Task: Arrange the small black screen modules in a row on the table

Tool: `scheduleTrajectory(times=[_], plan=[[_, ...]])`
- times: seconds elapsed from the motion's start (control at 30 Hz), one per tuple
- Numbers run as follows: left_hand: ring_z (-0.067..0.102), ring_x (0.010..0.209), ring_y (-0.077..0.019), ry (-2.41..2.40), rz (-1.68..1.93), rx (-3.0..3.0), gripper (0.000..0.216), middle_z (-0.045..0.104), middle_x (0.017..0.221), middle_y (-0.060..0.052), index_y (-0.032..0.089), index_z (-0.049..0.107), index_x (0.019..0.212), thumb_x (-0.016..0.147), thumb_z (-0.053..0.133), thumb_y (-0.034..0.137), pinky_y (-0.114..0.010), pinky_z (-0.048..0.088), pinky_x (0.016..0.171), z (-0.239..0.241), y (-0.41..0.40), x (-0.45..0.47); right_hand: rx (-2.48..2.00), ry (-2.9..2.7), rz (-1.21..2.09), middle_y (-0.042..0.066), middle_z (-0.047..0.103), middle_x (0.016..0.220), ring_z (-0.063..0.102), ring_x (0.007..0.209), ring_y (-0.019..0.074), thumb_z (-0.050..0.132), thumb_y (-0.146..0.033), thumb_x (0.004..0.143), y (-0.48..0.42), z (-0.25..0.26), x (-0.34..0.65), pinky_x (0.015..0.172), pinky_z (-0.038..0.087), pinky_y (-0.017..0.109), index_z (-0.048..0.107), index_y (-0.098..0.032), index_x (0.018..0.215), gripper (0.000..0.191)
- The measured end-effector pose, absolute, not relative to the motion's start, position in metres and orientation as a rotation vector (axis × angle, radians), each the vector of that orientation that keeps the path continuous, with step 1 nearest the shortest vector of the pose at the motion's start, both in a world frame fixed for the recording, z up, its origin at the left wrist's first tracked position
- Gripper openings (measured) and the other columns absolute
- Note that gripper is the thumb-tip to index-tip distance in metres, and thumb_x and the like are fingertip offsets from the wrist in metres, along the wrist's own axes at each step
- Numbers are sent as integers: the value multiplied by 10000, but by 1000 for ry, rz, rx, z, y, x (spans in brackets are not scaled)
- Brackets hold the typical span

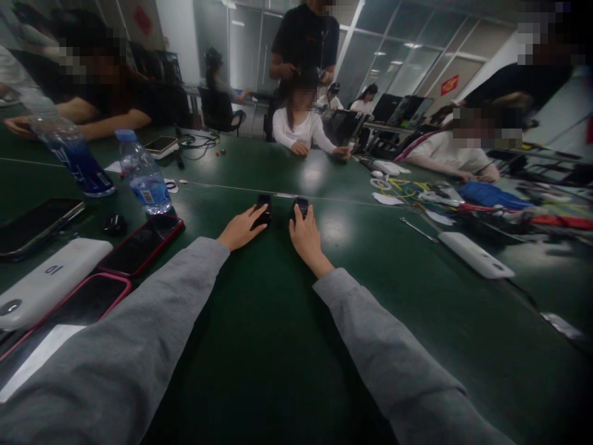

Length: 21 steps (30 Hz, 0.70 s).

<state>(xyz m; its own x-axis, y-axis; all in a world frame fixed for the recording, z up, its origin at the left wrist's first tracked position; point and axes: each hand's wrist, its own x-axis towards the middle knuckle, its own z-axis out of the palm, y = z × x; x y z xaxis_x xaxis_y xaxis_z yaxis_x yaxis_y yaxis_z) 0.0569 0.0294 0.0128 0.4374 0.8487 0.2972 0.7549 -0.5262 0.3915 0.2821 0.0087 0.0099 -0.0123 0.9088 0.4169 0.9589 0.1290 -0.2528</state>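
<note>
Both my arms in grey sleeves reach out over a dark green table (278, 346). My left hand (241, 227) is closed on a small black device (264, 209) that rests on the table. My right hand (306, 235) is closed on a second small black device (301, 206), a hand's width to the right of the first. The two devices lie side by side and apart. The fingertips of each hand are partly hidden by the device it grips.
Phones in red cases (141, 244), a white power bank (46, 281) and water bottles (144, 176) lie at left. Another white power bank (477, 254) and a heap of coloured cables (463, 198) lie at right. Other people sit around the table's far side.
</note>
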Motion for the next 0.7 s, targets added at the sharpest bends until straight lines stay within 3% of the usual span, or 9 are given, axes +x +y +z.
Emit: scheduleTrajectory(times=[0.37, 0.7], plan=[[501, 1462, -331, 1409, 699, 2516, 627, 486, 1616, -157, 253, 323, 1652, 1077, 484, 443, -528, 437, 1167, 11, 31, 57, -1843, -1885, -96, 315, 232, 1634, 496, 1361, 450, 467, -176, 1035, 9, 9, 285, 1006, 549, 589, 386, -94, 1596, 573], [507, 1450, -343, 1443, 634, 2494, 628, 477, 1618, -173, 235, 317, 1652, 1080, 485, 431, -536, 441, 1159, 17, 28, 58, -1878, -1730, -166, 212, 476, 1408, 600, 1170, 361, 543, -154, 919, 12, 6, 330, 879, 592, 485, 494, -186, 1473, 558]])
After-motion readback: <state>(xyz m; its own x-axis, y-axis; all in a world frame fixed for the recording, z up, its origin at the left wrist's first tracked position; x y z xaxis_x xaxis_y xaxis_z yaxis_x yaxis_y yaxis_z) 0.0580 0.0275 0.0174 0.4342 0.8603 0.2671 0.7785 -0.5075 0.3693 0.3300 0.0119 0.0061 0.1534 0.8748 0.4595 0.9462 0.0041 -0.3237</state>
